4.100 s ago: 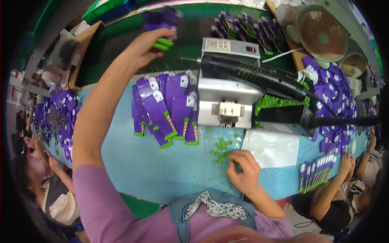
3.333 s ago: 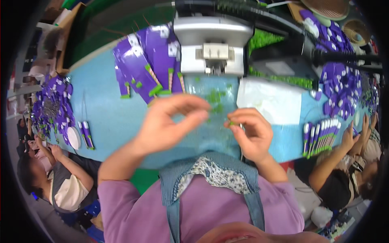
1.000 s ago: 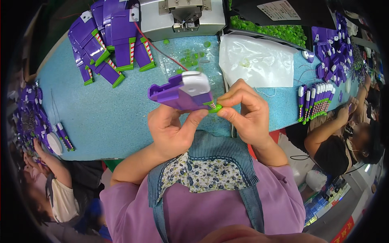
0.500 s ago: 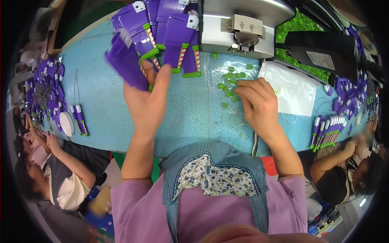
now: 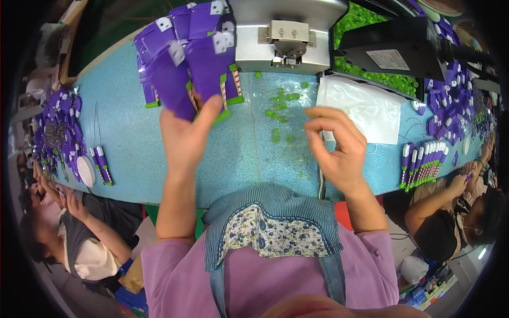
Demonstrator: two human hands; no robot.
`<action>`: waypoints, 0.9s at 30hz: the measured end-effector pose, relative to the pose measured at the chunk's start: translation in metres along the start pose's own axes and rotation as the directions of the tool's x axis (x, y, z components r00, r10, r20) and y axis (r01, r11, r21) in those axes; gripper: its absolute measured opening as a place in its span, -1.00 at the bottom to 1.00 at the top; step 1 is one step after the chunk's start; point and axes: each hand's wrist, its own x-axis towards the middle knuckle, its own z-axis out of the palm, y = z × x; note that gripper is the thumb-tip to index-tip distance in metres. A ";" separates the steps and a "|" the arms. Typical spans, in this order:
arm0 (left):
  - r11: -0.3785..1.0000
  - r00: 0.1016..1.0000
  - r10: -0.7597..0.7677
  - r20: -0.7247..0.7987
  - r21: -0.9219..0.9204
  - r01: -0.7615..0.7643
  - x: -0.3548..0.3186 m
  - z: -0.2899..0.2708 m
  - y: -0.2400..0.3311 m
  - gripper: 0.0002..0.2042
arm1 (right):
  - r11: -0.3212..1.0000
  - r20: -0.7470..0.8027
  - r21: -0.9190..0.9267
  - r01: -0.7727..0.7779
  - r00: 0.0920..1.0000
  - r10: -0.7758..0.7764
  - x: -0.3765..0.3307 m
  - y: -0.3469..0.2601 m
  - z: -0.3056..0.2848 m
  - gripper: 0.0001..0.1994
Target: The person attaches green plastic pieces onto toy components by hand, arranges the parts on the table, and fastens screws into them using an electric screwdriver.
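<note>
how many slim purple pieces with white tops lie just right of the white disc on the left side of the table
2: one slim piece nearest the white disc, the other slim piece beside it, toward the left hand. Any underneath would be hidden.

Glossy purple plastic pieces [image 5: 208, 66], smooth metal machine [image 5: 249, 45], shiny white plastic sheet [image 5: 366, 119], matt cloth apron [image 5: 313, 214].

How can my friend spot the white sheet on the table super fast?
On the blue table, find the big silver machine. Just right of its front, the white sheet lies flat, its near left corner partly hidden behind the person's right hand. It is pale, four-sided and far bigger than the small green bits scattered to its left.
</note>
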 end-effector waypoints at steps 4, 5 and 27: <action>0.849 0.937 -0.184 0.296 -0.433 0.303 -0.044 0.015 0.019 -0.72 | 0.982 0.084 0.191 0.003 0.996 -0.019 -0.004 -0.015 -0.007 -0.78; 0.790 0.906 -0.230 0.354 -0.476 0.386 -0.052 0.024 0.025 -0.80 | 0.975 0.119 0.221 -0.001 0.993 -0.026 -0.003 -0.019 -0.008 -0.75; 0.654 0.748 -0.376 0.547 -0.415 0.633 -0.065 0.050 0.015 -0.73 | 0.982 0.116 0.190 0.024 0.992 -0.047 -0.017 -0.011 -0.022 -0.78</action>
